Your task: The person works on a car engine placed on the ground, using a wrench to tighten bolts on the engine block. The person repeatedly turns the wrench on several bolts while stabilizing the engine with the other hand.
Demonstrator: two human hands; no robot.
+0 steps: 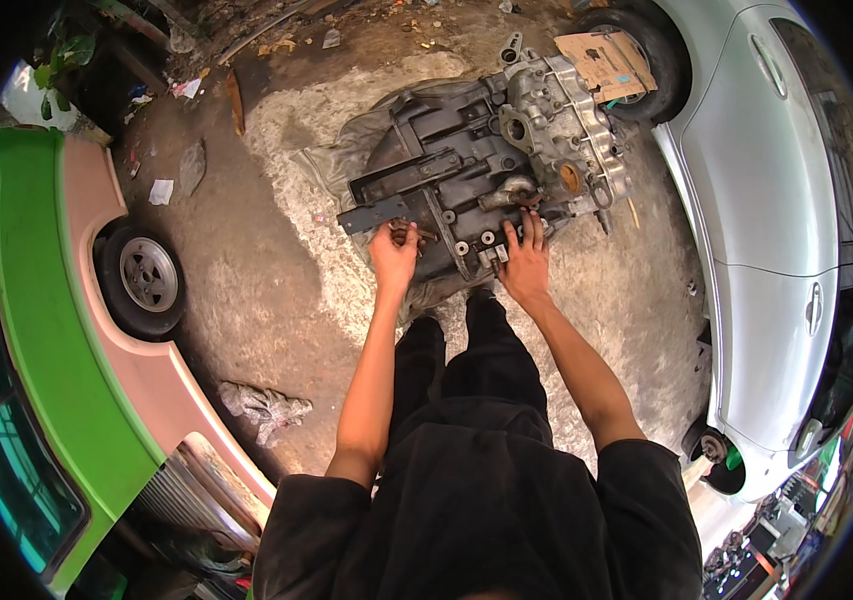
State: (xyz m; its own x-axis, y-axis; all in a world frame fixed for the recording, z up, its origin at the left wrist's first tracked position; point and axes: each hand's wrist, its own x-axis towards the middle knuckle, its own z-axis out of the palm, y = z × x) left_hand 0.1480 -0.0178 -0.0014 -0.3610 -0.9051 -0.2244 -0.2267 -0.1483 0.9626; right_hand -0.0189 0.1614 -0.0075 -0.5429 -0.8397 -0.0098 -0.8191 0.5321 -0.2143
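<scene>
In front of my feet lies a large engine assembly, with a dark metal housing (457,152) on the left and a paler silver casting (552,105) with round ports on the right. My left hand (394,256) is at the housing's near left edge, its fingers curled together beside a dark flat plate (375,214). What those fingers pinch, if anything, is too small to make out. Resting on the near side of the assembly is my right hand (526,266), fingers stretched forward below a curved metal pipe fitting (512,192). Several round bosses (463,247) show between the hands.
Grey sheeting (352,150) lies under the assembly on stained concrete. A green and pink vehicle (67,290) stands at left, a silver car (762,200) at right. Cardboard (607,65) leans on a wheel at the far right. A crumpled rag (265,408) lies at the near left.
</scene>
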